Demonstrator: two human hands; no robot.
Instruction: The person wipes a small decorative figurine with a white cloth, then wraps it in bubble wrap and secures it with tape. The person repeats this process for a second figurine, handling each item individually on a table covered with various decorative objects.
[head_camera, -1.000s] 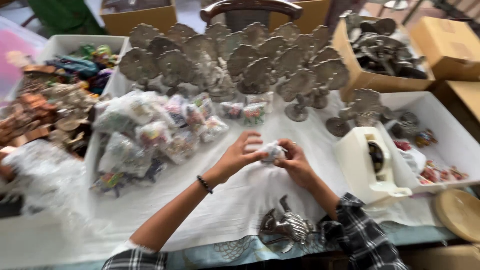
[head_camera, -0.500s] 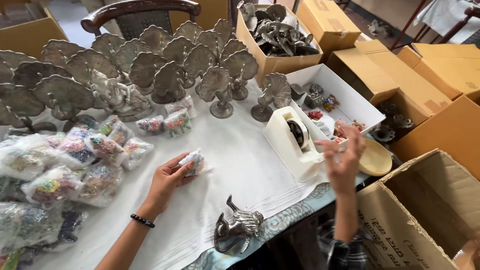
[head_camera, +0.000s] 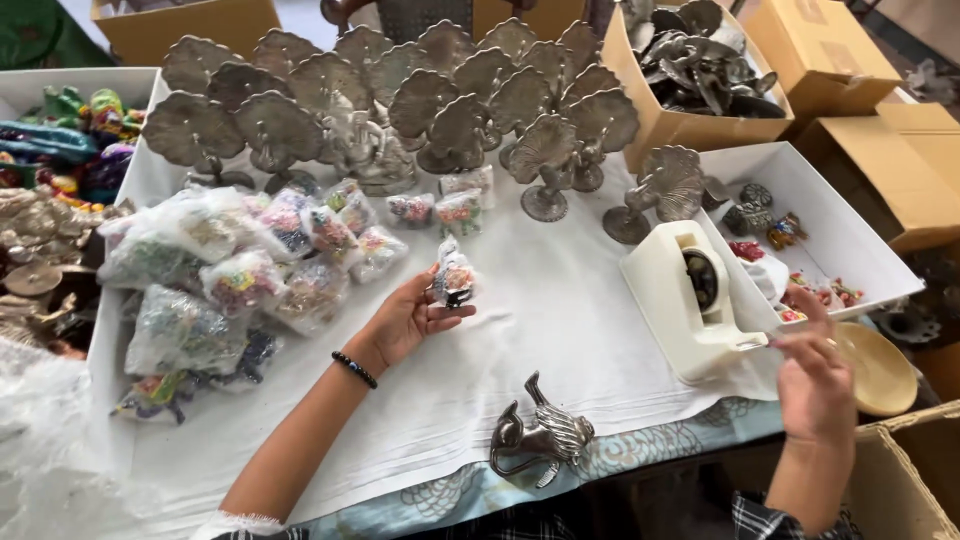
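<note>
My left hand (head_camera: 405, 322) holds up a small clear-wrapped packet (head_camera: 453, 275) with coloured bits inside, above the white cloth (head_camera: 560, 300). It wears a dark bead bracelet at the wrist. My right hand (head_camera: 815, 375) is at the table's right edge. Its thumb and forefinger pinch at the cutter end of the cream tape dispenser (head_camera: 690, 300). The tape itself is too thin to make out.
A pile of wrapped packets (head_camera: 230, 280) lies to the left. Grey metal peacock figures (head_camera: 400, 100) stand in rows at the back. A metal bird (head_camera: 540, 440) sits by the front edge. To the right are a white tray (head_camera: 850, 240), a round wooden plate (head_camera: 885, 370) and cardboard boxes (head_camera: 700, 125).
My hands have parted. The left hand kept the packet and lifted it, and the right hand moved to the tape dispenser. The view swung right and then back a little.
</note>
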